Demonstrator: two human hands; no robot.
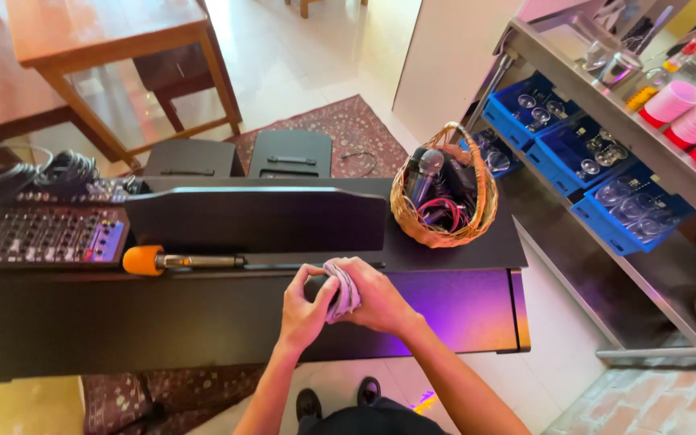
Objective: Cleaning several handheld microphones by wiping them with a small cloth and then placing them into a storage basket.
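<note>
Both hands meet over the closed black piano lid (203, 322), just above the person's shoes. Left hand (304, 302) and right hand (376, 300) are pressed together around a small pale purple cloth (343, 292) — fingers curled, cloth bunched between the palms, only a fold showing. Cloth sits at the lid's upper edge, just below the black music stand (255, 219). Microphone with an orange foam head (179, 261) lies flat on the piano top to the left of the hands, near but not touching. Audio mixer (42, 234) is further left, with coiled cables behind it. Wicker basket (445, 193) stands on the right end of the piano top — microphones and cables inside. Blue crates of glasses (598, 153) sit under a metal counter on the right, pink cups stacked on top.
</note>
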